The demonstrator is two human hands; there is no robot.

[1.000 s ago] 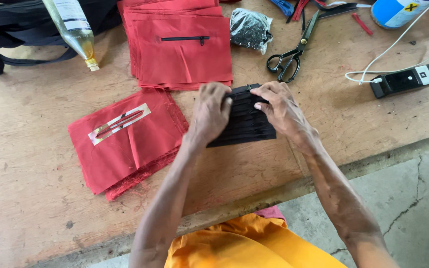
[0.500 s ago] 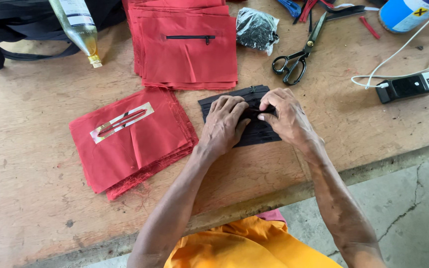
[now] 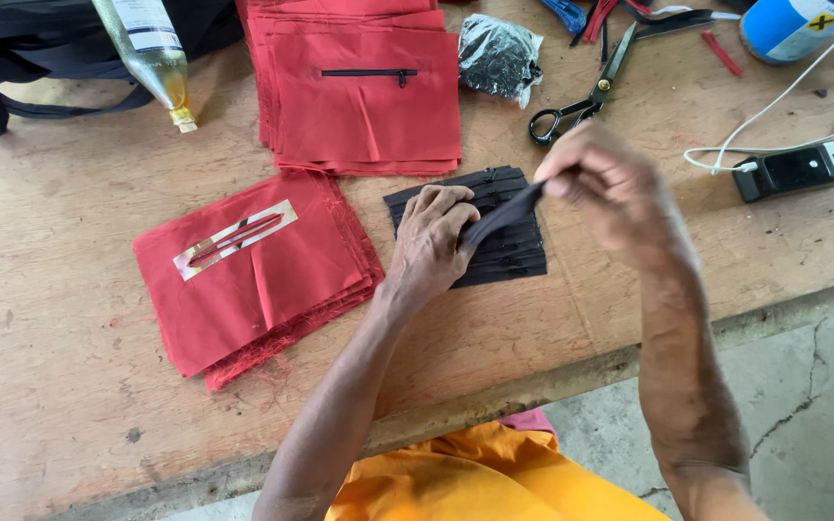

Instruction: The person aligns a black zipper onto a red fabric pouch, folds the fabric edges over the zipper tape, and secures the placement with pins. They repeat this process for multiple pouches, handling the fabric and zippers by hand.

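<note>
A small stack of black zipper strips (image 3: 509, 246) lies on the wooden table (image 3: 60, 193) in front of me. My left hand (image 3: 433, 241) presses flat on the stack's left half. Above the stack's right side, my right hand (image 3: 610, 188) pinches one black strip (image 3: 504, 214) and lifts its end off the pile. To the left lies a pile of red fabric pieces (image 3: 253, 270), the top one with a slit framed in white. Behind is a second red stack (image 3: 359, 87) with a black zipper sewn in.
Black-handled scissors (image 3: 586, 92) and a crumpled dark plastic bag (image 3: 499, 53) lie at the back right. A black charger block (image 3: 803, 166) with a white cable sits far right. A plastic bottle (image 3: 152, 58) and black straps (image 3: 21, 58) are at the back left.
Both hands were pressing on the black stack. Now my right hand has risen and pulled one strip up, while my left hand stays on the pile.
</note>
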